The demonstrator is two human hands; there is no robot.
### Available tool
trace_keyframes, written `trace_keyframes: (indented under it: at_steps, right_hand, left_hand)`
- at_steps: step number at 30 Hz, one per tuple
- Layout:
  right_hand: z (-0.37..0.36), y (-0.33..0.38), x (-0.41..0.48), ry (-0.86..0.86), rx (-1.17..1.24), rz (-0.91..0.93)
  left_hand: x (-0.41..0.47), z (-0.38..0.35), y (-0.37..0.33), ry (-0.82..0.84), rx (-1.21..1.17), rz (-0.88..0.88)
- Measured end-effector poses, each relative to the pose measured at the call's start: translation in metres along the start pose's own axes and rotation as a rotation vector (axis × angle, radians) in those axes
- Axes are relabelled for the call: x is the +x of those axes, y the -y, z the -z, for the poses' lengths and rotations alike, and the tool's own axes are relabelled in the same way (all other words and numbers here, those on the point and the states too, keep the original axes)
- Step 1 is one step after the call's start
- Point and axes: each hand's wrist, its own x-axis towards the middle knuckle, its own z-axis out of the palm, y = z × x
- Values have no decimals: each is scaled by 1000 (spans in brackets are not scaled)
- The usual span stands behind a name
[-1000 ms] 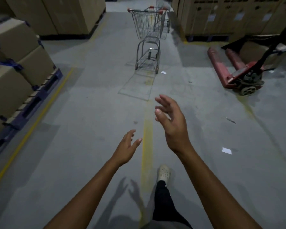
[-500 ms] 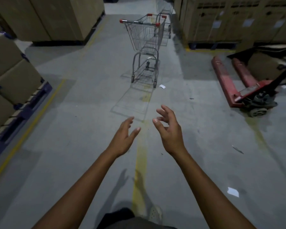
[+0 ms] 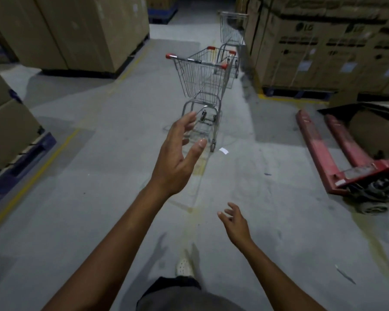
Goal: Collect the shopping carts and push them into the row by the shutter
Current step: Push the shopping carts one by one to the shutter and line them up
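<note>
Person on foot in a warehouse aisle, both arms out front, nothing in either hand.

- Left hand (image 3: 177, 158): raised toward 12 o'clock, palm turned inward, fingers (image 3: 189, 117) spread apart and loosely bent. It overlaps the cart's lower frame in view but is well short of it, no contact.
- Right hand (image 3: 236, 225): lower and closer to the body, at 1 o'clock, fingers (image 3: 233, 206) apart and relaxed, over bare floor.
- Shopping cart (image 3: 200, 79): at 12 o'clock on the concrete floor (image 3: 99, 198), upright and empty, with a bar with red end caps (image 3: 195, 61) on its near side. It is well apart from both hands.
- Second cart (image 3: 233, 30): just beyond the first at 12–1 o'clock, beside the right-hand boxes. Can't tell if the two carts touch.
- Paper scrap (image 3: 224, 150): on the floor just beside the near cart's right rear wheel.
- Red pallet jack (image 3: 346, 158): at 2 o'clock, forks pointing away down the aisle.
- LG-marked cartons (image 3: 323, 52): stacked on a pallet at 1–2 o'clock.
- Plain cardboard stacks (image 3: 76, 30): at 10–11 o'clock.
- More boxes on a blue pallet (image 3: 7, 126): at 9 o'clock, with a yellow floor line (image 3: 32, 176) running alongside.
- One light shoe (image 3: 184, 265): forward on the floor at 6 o'clock.
</note>
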Motion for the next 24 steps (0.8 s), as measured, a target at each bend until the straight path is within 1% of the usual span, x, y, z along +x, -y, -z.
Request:
trace_keyframes:
  at_steps: [3,5,7,10,15,20,22,24]
  right_hand:
    - [3,42,76,-4,-29,24]
    - [8,82,124,-36,-20,67]
    - [14,125,164,-85,18,116]
    - [27,193,215,-118,104,237]
    - [52,286,300,-99,226,442]
    - [76,342,406,-62,281,592]
    - [83,356,455,-53,299,611]
    - [87,365,510,-60,297,593]
  left_hand:
    - [74,-9,54,-5,1,52]
    - [117,-18,91,26,12,109]
    - [151,-29,130,81,25,208]
    - [191,-44,188,156,49,346]
    - [260,-64,284,221,93,562]
    - [342,-92,381,276,164,687]
    - [377,-103,412,306,178,724]
    - [419,-111,435,331,198,747]
